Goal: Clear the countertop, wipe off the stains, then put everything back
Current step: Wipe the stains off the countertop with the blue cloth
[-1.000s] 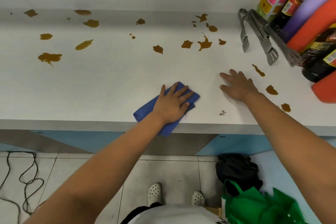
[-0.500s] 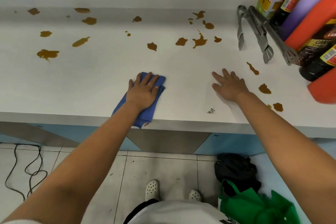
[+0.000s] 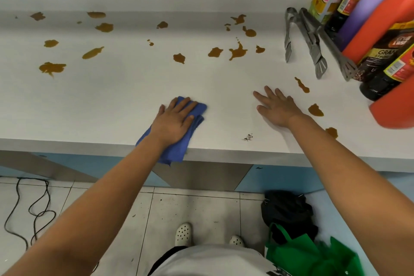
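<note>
My left hand (image 3: 174,122) presses flat on a folded blue cloth (image 3: 173,152) near the front edge of the white countertop (image 3: 125,94); part of the cloth hangs over the edge. My right hand (image 3: 276,107) rests flat on the counter, fingers spread, holding nothing. Several brown stains (image 3: 237,51) are scattered across the back and left of the counter, and three more brown stains (image 3: 315,110) lie just right of my right hand. A small dark speck (image 3: 247,137) sits between my hands near the edge.
Metal tongs (image 3: 311,40) lie at the back right beside a crowd of sauce bottles (image 3: 385,56) and orange and purple containers (image 3: 394,107). Below the counter are a green bag (image 3: 298,253), a black bag (image 3: 289,210) and a loose cable (image 3: 33,210) on the tiled floor.
My left hand slid the blue cloth leftward along the front of the counter, then back a little to the right. My right hand stayed in place.
</note>
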